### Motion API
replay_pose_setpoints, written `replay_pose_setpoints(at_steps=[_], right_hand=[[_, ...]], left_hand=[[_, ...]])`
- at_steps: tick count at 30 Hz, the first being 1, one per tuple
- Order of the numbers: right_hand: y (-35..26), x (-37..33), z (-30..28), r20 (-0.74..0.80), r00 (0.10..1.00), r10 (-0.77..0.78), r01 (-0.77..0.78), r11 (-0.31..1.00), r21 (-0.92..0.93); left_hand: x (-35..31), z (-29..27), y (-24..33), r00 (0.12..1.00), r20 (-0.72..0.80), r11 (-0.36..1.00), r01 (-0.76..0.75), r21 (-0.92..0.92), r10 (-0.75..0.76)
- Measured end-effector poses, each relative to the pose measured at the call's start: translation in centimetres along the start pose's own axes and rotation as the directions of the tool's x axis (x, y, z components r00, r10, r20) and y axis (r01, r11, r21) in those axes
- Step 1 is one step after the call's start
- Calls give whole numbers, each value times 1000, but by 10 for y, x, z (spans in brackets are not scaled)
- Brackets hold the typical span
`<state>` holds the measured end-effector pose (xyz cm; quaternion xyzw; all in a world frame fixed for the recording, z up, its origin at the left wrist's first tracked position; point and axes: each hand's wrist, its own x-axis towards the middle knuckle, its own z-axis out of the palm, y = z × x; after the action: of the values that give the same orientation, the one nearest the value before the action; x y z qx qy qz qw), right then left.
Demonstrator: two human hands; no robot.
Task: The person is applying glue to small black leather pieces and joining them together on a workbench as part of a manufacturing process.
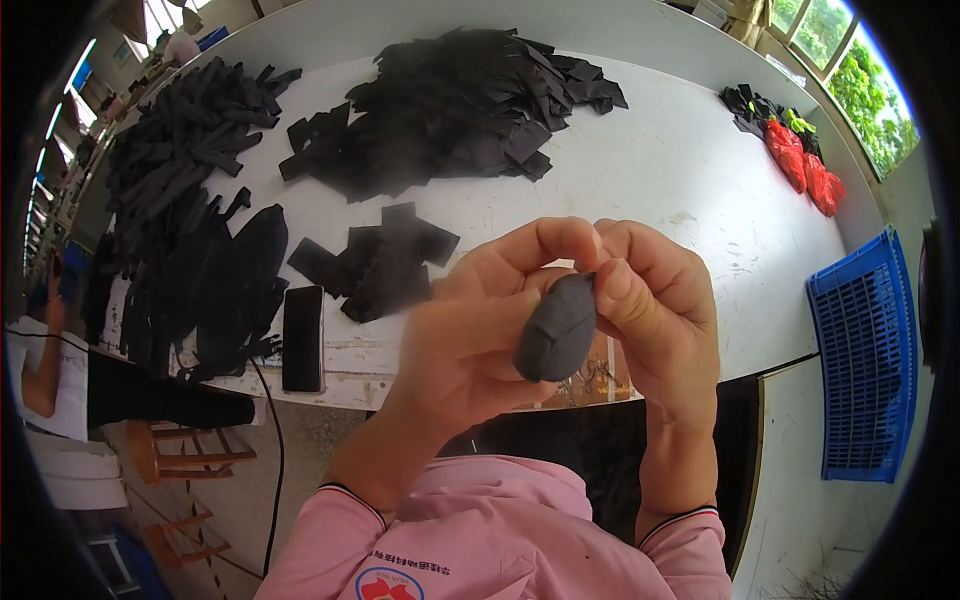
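A small piece of black fabric (556, 330), folded or rolled into a rounded shape, is held up over the near edge of the table. My left hand (480, 320), partly blurred, is closed around its left side with the fingers curled behind it. My right hand (665, 300) pinches its upper right corner between thumb and curled fingers. The fingertips of both hands meet at the top of the piece. Several flat black fabric pieces (385, 255) lie on the table just beyond my left hand.
A large heap of black fabric pieces (450, 110) covers the table's far middle, with rolled black pieces (190, 140) at far left. A black phone (303, 340) lies at the near edge. Red bags (800, 165) and a blue crate (865, 360) are right. Another person's arm (45, 360) shows left.
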<state>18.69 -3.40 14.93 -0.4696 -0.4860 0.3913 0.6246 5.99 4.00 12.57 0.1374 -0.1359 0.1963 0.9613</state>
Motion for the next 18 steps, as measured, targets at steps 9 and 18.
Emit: replay_pose_setpoints(at_steps=[9,18], right_hand=[[104,-4,-24,23,906,423,-412,868,278],[100,6,-26,124,926,357,-374,912,167]], left_hand=[[-15,-92,-4,853,-518,998,62,-1,-54],[-13,-83,-6,879,-476,982,-83,-167,-7]])
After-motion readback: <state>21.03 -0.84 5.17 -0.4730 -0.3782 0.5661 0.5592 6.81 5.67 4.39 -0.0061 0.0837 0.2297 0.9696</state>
